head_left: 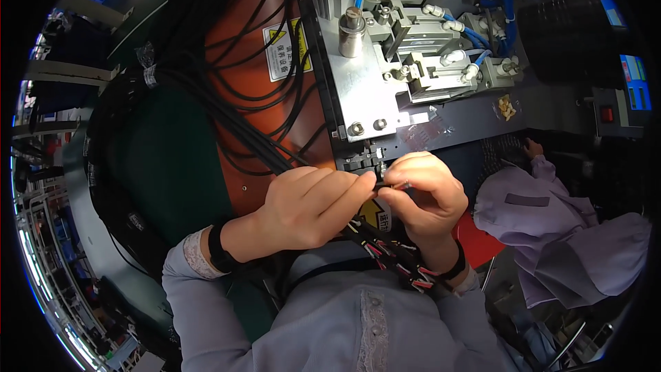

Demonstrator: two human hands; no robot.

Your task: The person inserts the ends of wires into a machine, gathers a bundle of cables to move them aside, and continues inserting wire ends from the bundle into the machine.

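Observation:
My left hand (310, 205) is closed, its thumb and forefinger pinching the end of a black cable. Close against it, my right hand (430, 196) pinches the thin wire ends (401, 185) that come out of that cable. Both hands meet just in front of a small black fixture (365, 160) at the machine's near edge. Below them hangs a bundle of cable ends (392, 255) with pink, white and black wires, passing in front of my body. The exact tip between the right fingers is partly hidden.
Black cables (241, 127) run over an orange panel (241, 34) beside a green mat (162, 145). Ahead stands a metal machine (372, 76) with cylinders and blue tubes (509, 0). Plastic bags, one with yellowish parts (506, 107), lie nearby. A person in a lilac jacket (551, 227) sits at right.

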